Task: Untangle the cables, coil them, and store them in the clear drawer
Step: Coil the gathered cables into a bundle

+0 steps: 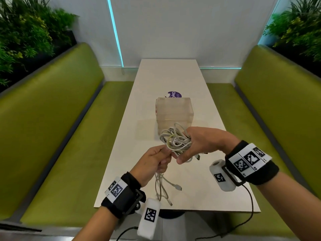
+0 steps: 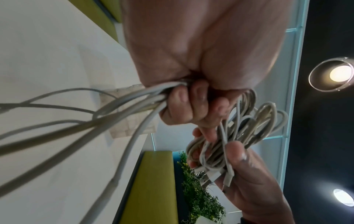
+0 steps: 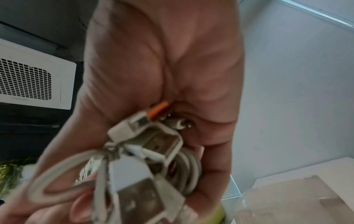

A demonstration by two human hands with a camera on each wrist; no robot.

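Leftmost, the green bench seat (image 1: 57,140) and the foliage (image 1: 26,35) behind it flank the white table (image 1: 173,77).

Left hand (image 1: 152,162): fingers curled tight round several strands of the white cables (image 1: 175,141). The left wrist view shows the fingertips (image 2: 182,104) folded over the strands against the palm. The hand is raised above the near half of the table, back of the hand facing up and left, wrist band with printed markers below it. Loose cable ends (image 1: 166,186) hang down from the fist, their plugs dangling just above the table's near edge.

Centre: the tangled loops of cable bridge the two hands, held in the air and off the table. Directly behind them stands the clear drawer unit (image 1: 174,115), a frosted plastic box on the table with its drawers closed. A purple round sticker (image 1: 174,95) lies on the table beyond it, partly hidden by the box.

Right hand (image 1: 203,141): fingers and thumb wrapped round the main coil, thumb pointing toward the left hand, palm turned down and left. The right wrist view shows USB plugs (image 3: 145,153) bunched against the palm, one with an orange tongue (image 3: 158,111). The hand partly covers the drawer unit's lower front corner from the head view.

Rightmost: a second green bench seat (image 1: 271,119) with plants (image 1: 298,26) behind.
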